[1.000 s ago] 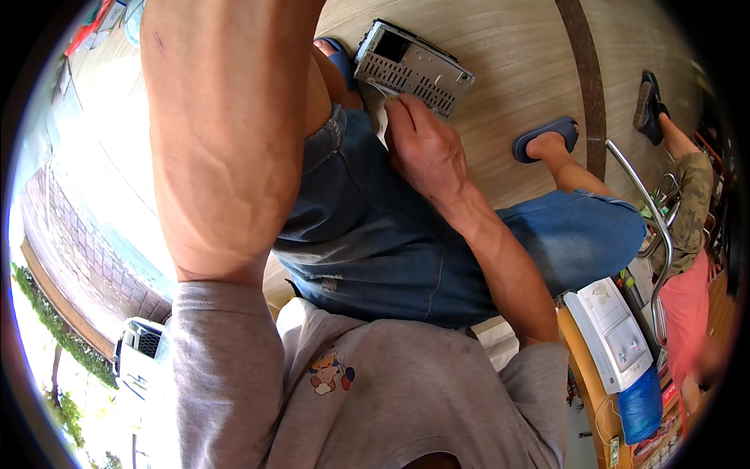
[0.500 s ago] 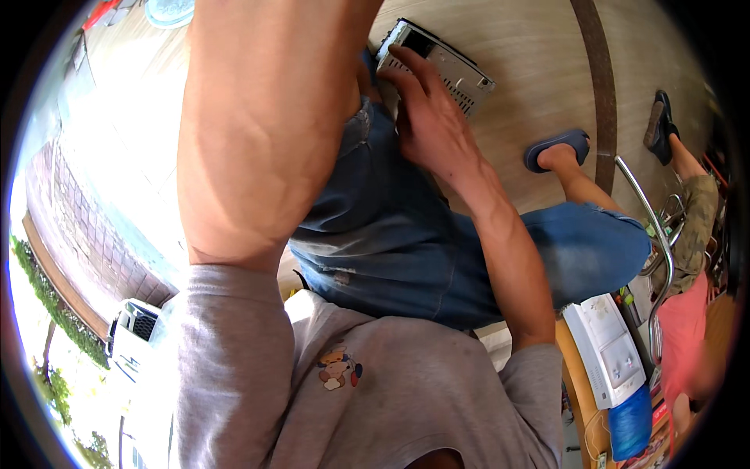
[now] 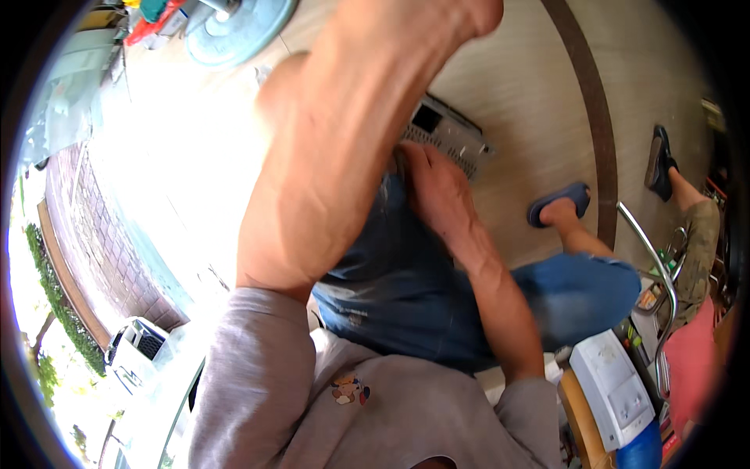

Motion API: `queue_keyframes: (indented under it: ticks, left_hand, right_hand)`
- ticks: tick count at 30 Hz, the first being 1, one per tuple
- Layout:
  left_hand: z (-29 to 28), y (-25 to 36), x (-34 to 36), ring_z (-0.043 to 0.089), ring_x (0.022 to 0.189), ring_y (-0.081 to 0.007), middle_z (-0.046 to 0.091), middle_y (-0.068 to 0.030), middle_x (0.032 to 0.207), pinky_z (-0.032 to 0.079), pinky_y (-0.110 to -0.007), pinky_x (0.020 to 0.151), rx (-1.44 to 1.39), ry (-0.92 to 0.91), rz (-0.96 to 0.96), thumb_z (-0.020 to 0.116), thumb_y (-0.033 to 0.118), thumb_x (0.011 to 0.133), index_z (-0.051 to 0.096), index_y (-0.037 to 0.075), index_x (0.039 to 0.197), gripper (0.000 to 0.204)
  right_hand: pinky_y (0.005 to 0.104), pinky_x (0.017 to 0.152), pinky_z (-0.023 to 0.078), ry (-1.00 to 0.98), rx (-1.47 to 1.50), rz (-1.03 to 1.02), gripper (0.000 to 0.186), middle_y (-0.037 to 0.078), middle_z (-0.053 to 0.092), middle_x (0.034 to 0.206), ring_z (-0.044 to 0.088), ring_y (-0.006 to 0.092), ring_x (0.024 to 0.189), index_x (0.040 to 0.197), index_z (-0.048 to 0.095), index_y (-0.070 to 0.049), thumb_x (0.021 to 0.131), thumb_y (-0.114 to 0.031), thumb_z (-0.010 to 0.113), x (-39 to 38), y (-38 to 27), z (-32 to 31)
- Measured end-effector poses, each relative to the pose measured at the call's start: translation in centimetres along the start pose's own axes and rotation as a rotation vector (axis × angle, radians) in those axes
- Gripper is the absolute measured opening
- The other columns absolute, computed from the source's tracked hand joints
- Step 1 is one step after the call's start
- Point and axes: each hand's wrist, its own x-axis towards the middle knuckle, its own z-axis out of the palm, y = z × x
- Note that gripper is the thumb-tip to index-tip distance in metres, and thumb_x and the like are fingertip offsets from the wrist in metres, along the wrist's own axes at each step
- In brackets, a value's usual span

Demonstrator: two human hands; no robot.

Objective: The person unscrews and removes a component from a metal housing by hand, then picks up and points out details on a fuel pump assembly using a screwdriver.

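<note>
A grey metal case with rows of slots and a dark opening lies on the floor beyond my knees, partly covered by my left forearm. My right hand is just on the near side of it, beside my jeans. Its fingers are curled in and pressed together near a small dark edge; what they hold, if anything, is hidden. My left forearm rises large and close across the middle. Only a bit of my left hand shows at the top edge, with the fingers out of sight.
A light blue round base stands on the floor at the far left. To the right are a bent chrome tube and another person's leg in camouflage cloth. A white boxy device sits at the lower right, near my jeans knee.
My right hand has drawn back from the top of the metal case, and its fingers have curled in. My left forearm has swung to the right. The view has shifted, so the floor things sit lower.
</note>
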Motion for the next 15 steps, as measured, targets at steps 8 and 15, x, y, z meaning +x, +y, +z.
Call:
queue_keyframes:
  ticks: [8, 15]
  left_hand:
    - [-0.9, 1.8, 1.0, 0.061, 0.072, -0.0134, 0.066, -0.0012, 0.082, 0.052, -0.029, 0.073, -0.143, -0.150, -0.333, 0.054, 0.032, 0.102, 0.066, 0.006, 0.101, 0.029]
    - [-0.8, 1.4, 0.8, 0.064, 0.079, -0.0170, 0.068, -0.0051, 0.088, 0.052, -0.033, 0.079, -0.041, -0.213, -0.267, 0.054, 0.032, 0.101, 0.067, 0.002, 0.107, 0.033]
  right_hand:
    - [0.0494, 0.093, 0.053, 0.244, -0.034, -0.248, 0.028, 0.028, 0.064, 0.121, 0.065, 0.0388, 0.109, 0.119, 0.063, -0.004, 0.091, -0.009, 0.063, 0.8, 0.6, -0.3]
    - [0.0473, 0.092, 0.053, -0.155, -0.032, 0.199, 0.028, 0.027, 0.066, 0.111, 0.065, 0.0394, 0.109, 0.120, 0.063, -0.002, 0.094, -0.010, 0.059, 0.5, -1.3, -2.2]
